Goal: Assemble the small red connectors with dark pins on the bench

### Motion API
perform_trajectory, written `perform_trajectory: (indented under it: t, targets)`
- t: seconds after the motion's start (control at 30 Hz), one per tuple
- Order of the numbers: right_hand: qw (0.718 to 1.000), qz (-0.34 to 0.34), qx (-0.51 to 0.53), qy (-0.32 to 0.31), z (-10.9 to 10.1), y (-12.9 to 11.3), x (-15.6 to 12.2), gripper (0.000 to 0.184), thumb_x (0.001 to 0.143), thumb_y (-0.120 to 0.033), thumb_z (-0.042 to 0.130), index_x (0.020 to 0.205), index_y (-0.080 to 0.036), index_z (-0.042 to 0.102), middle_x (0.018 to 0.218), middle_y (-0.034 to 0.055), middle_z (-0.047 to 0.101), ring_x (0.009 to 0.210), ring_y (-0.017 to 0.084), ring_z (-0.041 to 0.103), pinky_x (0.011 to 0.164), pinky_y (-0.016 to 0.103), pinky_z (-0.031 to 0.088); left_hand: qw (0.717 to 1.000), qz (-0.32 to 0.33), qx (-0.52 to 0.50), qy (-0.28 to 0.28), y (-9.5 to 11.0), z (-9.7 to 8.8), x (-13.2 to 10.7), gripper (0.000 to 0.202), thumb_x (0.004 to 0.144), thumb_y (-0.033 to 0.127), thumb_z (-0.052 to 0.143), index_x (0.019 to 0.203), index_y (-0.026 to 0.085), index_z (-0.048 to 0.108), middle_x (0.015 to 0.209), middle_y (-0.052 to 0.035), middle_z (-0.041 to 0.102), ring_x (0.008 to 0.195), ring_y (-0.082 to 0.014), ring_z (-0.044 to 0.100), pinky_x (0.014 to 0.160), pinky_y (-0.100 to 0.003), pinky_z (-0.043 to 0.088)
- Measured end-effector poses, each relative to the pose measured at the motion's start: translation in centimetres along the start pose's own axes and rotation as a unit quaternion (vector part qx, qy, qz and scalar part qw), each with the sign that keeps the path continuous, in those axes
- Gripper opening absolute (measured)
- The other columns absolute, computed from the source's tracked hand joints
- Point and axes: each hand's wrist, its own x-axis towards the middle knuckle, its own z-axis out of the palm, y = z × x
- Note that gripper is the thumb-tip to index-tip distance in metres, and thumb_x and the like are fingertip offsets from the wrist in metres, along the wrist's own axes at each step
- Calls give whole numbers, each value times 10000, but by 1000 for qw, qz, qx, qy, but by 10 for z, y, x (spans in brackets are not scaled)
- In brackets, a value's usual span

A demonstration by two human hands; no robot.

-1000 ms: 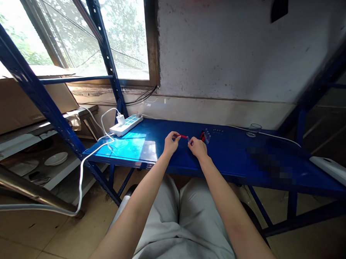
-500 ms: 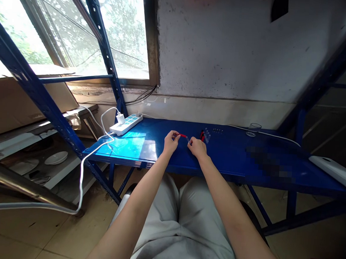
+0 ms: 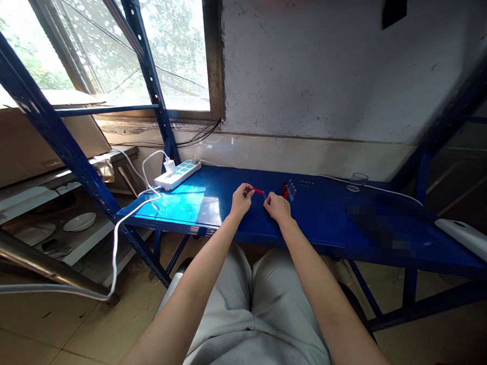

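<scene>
My left hand [image 3: 241, 200] is closed in a pinch on one end of a thin red rod [image 3: 258, 191], which points right. My right hand [image 3: 278, 207] pinches a small clear tube-like piece [image 3: 264, 195] close to the rod's right end; whether the two touch I cannot tell. Just beyond the right hand, several small red and black pieces [image 3: 284, 190] lie beside a group of clear plastic pieces [image 3: 292, 190]. Farther back and to the right, tiny light-coloured parts [image 3: 306, 183] form a row on the blue tabletop [image 3: 323, 214].
A white power strip [image 3: 178, 175] with a plug and cable occupies the table's left end. At the back right stands a clear glass cup [image 3: 356, 182]. A blurred dark patch [image 3: 380, 229] and a white object [image 3: 469, 240] are farther right. Blue uprights [image 3: 147, 63] frame the bench.
</scene>
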Motion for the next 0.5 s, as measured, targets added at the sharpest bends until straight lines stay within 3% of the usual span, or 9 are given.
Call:
perform_trajectory:
  t: [0.23, 0.37, 0.5]
  targets:
    - [1000, -11, -26, 2, -3, -4, -3, 105, 836, -230, 424, 875, -178, 506, 760, 77, 639, 662, 176, 594, 497, 243, 301, 999, 32, 19, -5, 4, -1, -1, 154, 829, 259, 470, 919, 193, 576, 875, -44, 608, 766, -129, 554, 677, -248, 451]
    - [1000, -16, -19, 15, -2, -3, -2, 113, 843, -253, 421, 868, -176, 500, 745, 76, 636, 645, 183, 593, 479, 250, 286, 995, 86, 45, -35, 9, 0, -5, 233, 854, 282, 429, 1001, 208, 595, 919, -53, 611, 768, -129, 553, 703, -260, 454]
    - [999, -5, 2, 31, 0, -1, -1, 115, 848, -282, 432, 863, -186, 494, 743, 59, 631, 655, 174, 590, 486, 243, 286, 989, 98, 87, -64, 13, 0, -9, 258, 859, 297, 418, 1004, 221, 617, 882, -48, 608, 736, -130, 547, 675, -258, 448]
